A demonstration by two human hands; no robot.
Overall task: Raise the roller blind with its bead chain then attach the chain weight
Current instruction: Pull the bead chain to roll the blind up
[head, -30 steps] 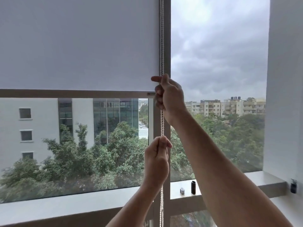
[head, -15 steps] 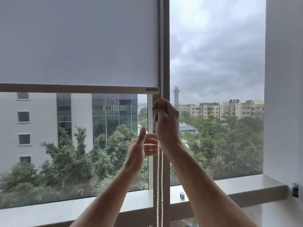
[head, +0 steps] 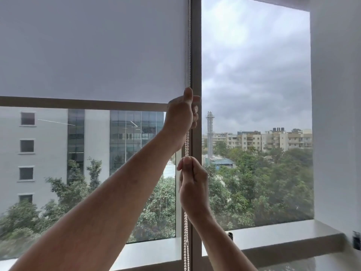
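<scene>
Roller blind (head: 93, 47): pale grey fabric, drawn over the upper part of the left pane; its bottom bar (head: 84, 103) lies level across the glass, with the view open beneath it.

Bead chain (head: 187, 141): white beads, hung as a doubled strand along the grey window mullion (head: 196, 45), just beside the blind's right edge, and run down past the sill out of view.

Left hand (head: 180, 118): raised to the level of the bottom bar; the chain is grasped in curled fingers, thumb upward.

Right hand (head: 192, 182): set lower on the same chain, which is pinched between thumb and curled fingers.

Window sill (head: 283, 235): broad, pale ledge below both panes. A small dark object (head: 230, 236) is stood on it just right of the mullion; its nature cannot be told.

White wall (head: 336, 114): flanks the right pane; a small dark fitting (head: 356, 240) is fixed low on it.

Outside: grey building and glass facade at left, trees below, apartment blocks and a tower at right, overcast sky.
</scene>
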